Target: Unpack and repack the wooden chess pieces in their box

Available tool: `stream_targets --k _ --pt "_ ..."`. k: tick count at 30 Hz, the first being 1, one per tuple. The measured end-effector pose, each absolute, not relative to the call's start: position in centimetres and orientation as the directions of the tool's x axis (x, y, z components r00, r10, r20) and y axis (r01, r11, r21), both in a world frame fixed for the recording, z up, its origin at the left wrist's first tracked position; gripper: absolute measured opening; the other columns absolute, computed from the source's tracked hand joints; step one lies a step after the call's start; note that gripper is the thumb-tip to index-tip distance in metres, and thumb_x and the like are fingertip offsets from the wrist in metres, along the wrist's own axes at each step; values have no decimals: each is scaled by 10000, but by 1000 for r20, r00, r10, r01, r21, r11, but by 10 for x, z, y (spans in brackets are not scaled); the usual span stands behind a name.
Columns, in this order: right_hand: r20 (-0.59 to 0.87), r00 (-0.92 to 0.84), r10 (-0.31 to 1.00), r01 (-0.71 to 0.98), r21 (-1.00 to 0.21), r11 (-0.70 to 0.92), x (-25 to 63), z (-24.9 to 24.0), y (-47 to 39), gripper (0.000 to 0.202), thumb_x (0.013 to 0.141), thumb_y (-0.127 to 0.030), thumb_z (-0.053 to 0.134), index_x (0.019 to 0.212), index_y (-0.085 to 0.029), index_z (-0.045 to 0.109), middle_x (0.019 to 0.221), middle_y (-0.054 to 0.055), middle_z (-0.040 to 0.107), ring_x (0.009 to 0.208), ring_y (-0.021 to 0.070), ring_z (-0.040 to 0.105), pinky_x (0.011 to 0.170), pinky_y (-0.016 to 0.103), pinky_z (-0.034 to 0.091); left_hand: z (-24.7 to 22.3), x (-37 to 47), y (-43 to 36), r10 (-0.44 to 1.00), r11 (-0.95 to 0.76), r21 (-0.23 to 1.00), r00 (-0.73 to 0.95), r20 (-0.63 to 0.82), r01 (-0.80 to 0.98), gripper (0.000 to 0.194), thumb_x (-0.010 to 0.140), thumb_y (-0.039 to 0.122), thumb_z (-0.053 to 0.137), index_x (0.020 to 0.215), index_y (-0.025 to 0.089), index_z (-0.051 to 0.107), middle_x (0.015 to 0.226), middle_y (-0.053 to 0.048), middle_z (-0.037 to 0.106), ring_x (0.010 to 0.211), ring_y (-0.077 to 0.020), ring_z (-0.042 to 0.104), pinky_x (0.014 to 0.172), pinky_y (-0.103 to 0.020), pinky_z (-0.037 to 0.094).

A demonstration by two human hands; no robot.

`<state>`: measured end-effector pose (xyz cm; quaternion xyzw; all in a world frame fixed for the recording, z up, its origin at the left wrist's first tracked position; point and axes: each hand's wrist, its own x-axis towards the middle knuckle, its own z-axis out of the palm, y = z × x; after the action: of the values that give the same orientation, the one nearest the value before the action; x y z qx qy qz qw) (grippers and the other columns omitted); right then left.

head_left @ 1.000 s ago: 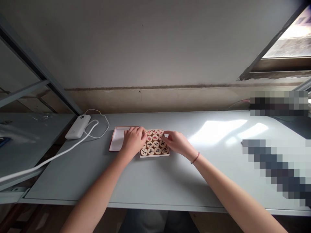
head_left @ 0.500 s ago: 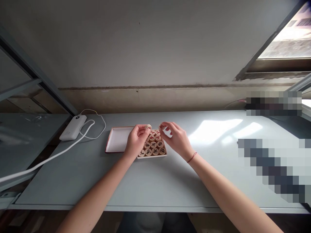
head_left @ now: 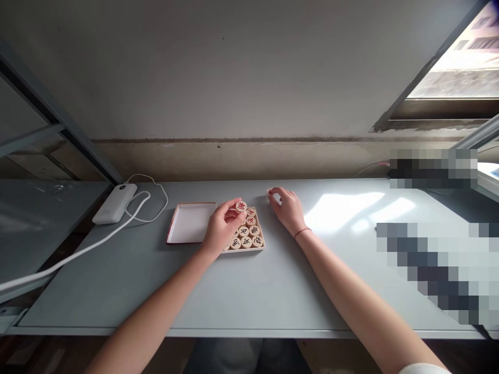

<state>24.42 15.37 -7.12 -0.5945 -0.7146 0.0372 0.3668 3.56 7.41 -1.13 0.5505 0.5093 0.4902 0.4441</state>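
Two hands lift round wooden xiangqi pieces out of a shallow box on a pale grey desk.

The box (head_left: 255, 249) is a flat, square, light-coloured tray with a low rim, packed with rows of round, smooth, pale wooden discs (head_left: 249, 236) carrying red or black characters. Just left of the box and touching it lies its lid (head_left: 189, 224), open side up, white inside with a reddish edge, holding nothing. The left hand (head_left: 220, 231) rests over the box's left part, thumb and fingertips pinched on one red-marked disc (head_left: 241, 206) raised above the box's far edge. The right hand (head_left: 287, 209) is beyond the box's right corner, fingers curled and closed on a second red-marked disc (head_left: 270, 191) down at the smooth desk (head_left: 249, 291). Further left of the lid sits a rounded white power bank (head_left: 114, 203) with a looping white cable (head_left: 156, 200).
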Motion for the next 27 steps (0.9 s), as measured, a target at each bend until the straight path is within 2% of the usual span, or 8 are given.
stream_targets --k 6,9,13,15,20,23,25,27 --pt "462 -92 882 875 -386 293 242 -74 154 279 901 -275 451 1043 -201 680 994 79 705 819 234 553 787 355 431 -16 38 73 987 -156 961 65 145 227 343 816 302 634 1148 216 615 1041 -46 645 876 -142 642 801 -265 545" --pt "512 -104 852 874 -361 324 236 -67 147 315 899 -281 446 1111 -187 660 1061 119 673 904 260 556 828 397 435 -15 36 74 970 -239 895 47 239 377 306 829 276 617 1131 227 619 993 -31 640 829 -136 630 783 -263 535" --pt "602 -197 774 700 -467 541 213 -45 119 297 914 -364 476 1119 -197 611 1084 109 662 997 242 563 874 384 460 -16 33 75 897 -397 711 82 434 580 256 846 243 600 1101 222 613 987 -34 639 825 -152 623 794 -284 516" --pt "590 -252 767 574 -546 610 197 -34 101 276 887 -387 531 1095 -215 591 1014 80 674 923 209 591 807 337 494 -18 31 75 856 -467 637 134 500 613 251 853 211 585 1103 223 597 1010 -42 642 873 -168 625 798 -291 512" --pt "550 -179 816 498 -665 557 182 -23 87 205 872 -352 529 1023 -229 594 915 50 687 805 172 631 706 294 509 -20 30 76 809 -538 549 209 550 640 278 869 169 552 1139 237 560 1010 -43 648 887 -173 627 809 -298 509" --pt "526 -122 841 576 -653 492 201 -28 110 209 858 -336 523 993 -218 630 939 66 699 835 194 640 703 311 506 -20 26 77 803 -540 514 224 552 667 315 880 210 554 1194 228 529 1001 -48 639 904 -180 620 838 -310 501" --pt "482 -14 876 659 -655 371 218 -34 130 195 848 -336 512 882 -211 659 913 72 705 803 207 640 700 330 502 -20 22 79 804 -534 501 225 551 681 311 887 216 538 1197 213 527 986 -51 633 907 -181 616 840 -311 501" --pt "481 47 875 700 -641 315 230 -42 148 213 850 -357 508 869 -208 659 901 69 705 792 209 633 721 343 493 -20 18 81 808 -528 502 223 545 685 280 893 200 509 1172 196 541 987 -55 631 875 -173 616 822 -306 506"
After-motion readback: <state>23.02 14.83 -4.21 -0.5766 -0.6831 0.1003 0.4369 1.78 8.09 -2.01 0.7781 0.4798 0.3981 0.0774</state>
